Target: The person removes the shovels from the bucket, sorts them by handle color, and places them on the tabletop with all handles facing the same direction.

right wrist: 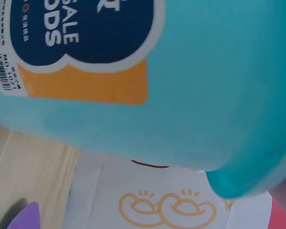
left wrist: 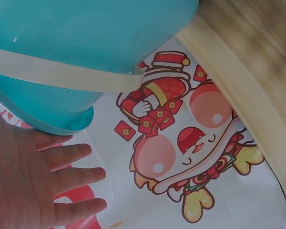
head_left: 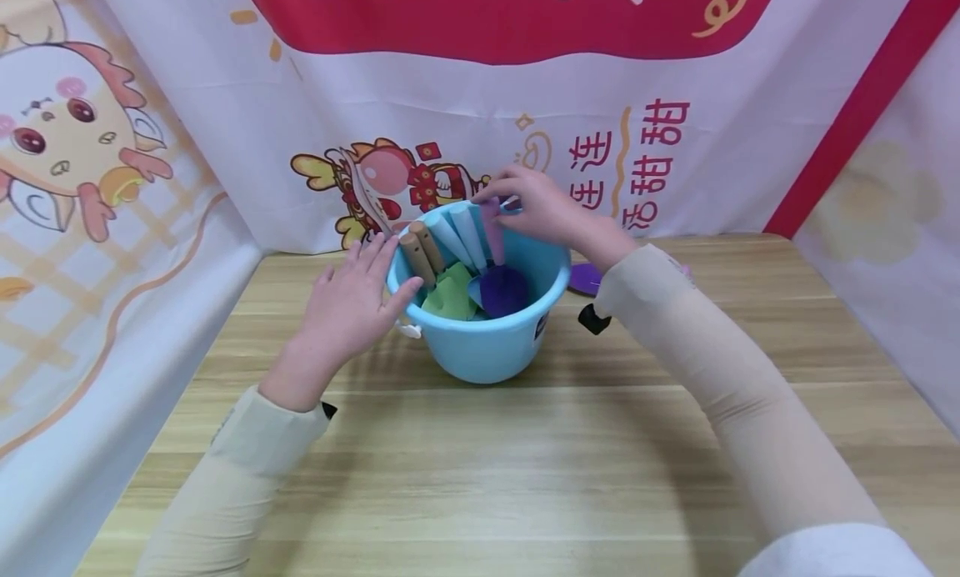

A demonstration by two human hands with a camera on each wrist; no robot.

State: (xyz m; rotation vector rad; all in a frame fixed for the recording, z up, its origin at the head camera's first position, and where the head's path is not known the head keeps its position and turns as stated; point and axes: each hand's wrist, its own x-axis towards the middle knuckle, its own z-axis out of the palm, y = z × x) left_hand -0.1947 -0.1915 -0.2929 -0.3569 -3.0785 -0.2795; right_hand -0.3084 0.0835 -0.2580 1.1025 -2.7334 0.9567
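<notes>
A light blue bucket (head_left: 480,352) stands on the table with several handled toy tools inside. My left hand (head_left: 352,298) rests against its left rim, fingers spread and straight; the left wrist view shows the extended fingers (left wrist: 74,183) beside the rim. Over the far rim, my right hand (head_left: 536,202) pinches the pink-purple handle of a shovel with a dark purple head (head_left: 506,292), which lies low in the bucket. Two brown handles (head_left: 417,256) and light blue handles (head_left: 465,235) lean at the far left rim, near a green piece (head_left: 452,293). In the right wrist view the bucket hides most of the right hand.
On the wooden table (head_left: 480,477), a flat purple piece (head_left: 585,278) lies right of the bucket, partly behind my right sleeve. The bucket's white carrying handle (left wrist: 62,74) hangs along its side. A printed cloth (head_left: 450,102) rises behind the table's far edge.
</notes>
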